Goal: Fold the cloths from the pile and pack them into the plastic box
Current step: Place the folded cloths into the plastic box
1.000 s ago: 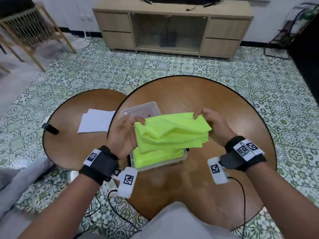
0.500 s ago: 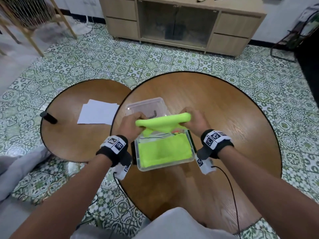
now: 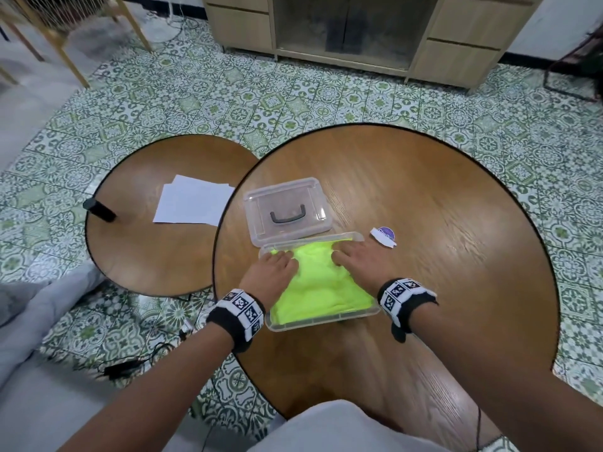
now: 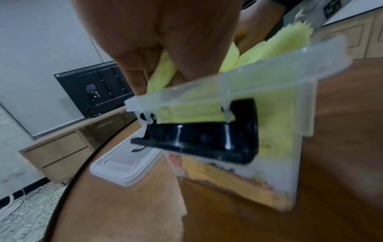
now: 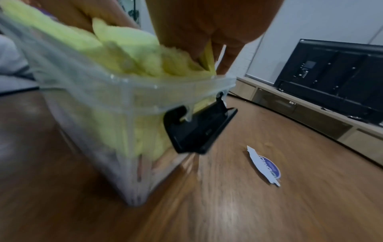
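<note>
A clear plastic box (image 3: 321, 322) stands on the big round wooden table (image 3: 440, 223), filled with folded neon yellow-green cloths (image 3: 323, 288). My left hand (image 3: 276, 266) presses the top cloth's far left part with straight fingers. My right hand (image 3: 350, 254) presses its far right part the same way. In the left wrist view my left hand (image 4: 165, 41) pushes cloth (image 4: 275, 44) down behind the box rim (image 4: 228, 83). The right wrist view shows my right hand (image 5: 207, 24) on bulging cloth (image 5: 128, 49). Both black latches (image 4: 203, 142) (image 5: 196, 131) hang open.
The box's clear lid (image 3: 287, 210) with a dark handle lies just behind the box. A torn round label (image 3: 384, 235) lies to the right. White papers (image 3: 195, 203) and a black object (image 3: 99, 210) sit on the smaller left table. A wooden cabinet (image 3: 359, 27) stands beyond.
Both hands carried the folded cloth down from above the box into it. They went from gripping its ends to pressing flat on top of it.
</note>
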Available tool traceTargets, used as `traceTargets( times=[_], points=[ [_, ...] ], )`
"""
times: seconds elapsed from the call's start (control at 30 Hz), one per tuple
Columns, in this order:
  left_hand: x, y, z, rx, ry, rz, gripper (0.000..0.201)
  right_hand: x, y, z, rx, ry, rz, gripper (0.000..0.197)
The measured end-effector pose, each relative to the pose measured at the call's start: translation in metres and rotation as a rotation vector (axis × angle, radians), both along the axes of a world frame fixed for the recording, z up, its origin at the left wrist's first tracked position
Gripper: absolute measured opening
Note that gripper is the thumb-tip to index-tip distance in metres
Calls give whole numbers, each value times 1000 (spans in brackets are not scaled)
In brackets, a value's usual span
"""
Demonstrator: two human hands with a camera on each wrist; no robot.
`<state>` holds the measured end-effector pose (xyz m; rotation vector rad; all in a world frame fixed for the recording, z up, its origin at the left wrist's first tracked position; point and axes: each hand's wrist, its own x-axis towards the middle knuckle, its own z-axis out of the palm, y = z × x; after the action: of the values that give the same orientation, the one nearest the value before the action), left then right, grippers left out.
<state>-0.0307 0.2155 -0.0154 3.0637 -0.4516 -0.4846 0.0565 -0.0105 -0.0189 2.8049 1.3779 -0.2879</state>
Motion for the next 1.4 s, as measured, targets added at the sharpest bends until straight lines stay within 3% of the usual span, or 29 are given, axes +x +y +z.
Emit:
traceTargets(
  times=[0.1,0.2,0.27,0.33,0.43,0.53,0.73,0.87,1.07,1.23,1.3,1.4],
  points=[
    [9,-6,3,78,69,-15,42,-1,9,-2,12,-30,-31,30],
    [15,-2,1,106,225,-17,78,-3,14,2,-20,45,-84,29],
    [12,-10,6,88,233,-24,96,-5,15,2,-155,71,-124,54],
    [5,-24,4,30,184,-58,92,-12,18,5,-141,58,-75,75],
    [-1,-36,-13,-28,184,19,77,-20,20,-6,-64,105,60,76],
    [4,-37,-26,24,194,124,79,-16,15,-13,-126,248,-50,78],
    [15,-34,-36,41,239,131,118,-3,25,-20,-317,346,-53,110],
    [15,-30,-42,40,266,124,132,-7,23,-25,-340,287,-40,113],
    [6,-41,-41,192,251,79,115,-29,29,-36,-530,108,-44,96],
    [27,-30,-25,64,403,83,104,-22,34,-30,-505,180,-96,100],
    [47,-21,-5,-121,367,114,77,-20,33,-25,-469,206,-108,101],
    [92,2,16,-266,142,269,30,-17,35,-16,-404,279,-146,102]
  ],
)
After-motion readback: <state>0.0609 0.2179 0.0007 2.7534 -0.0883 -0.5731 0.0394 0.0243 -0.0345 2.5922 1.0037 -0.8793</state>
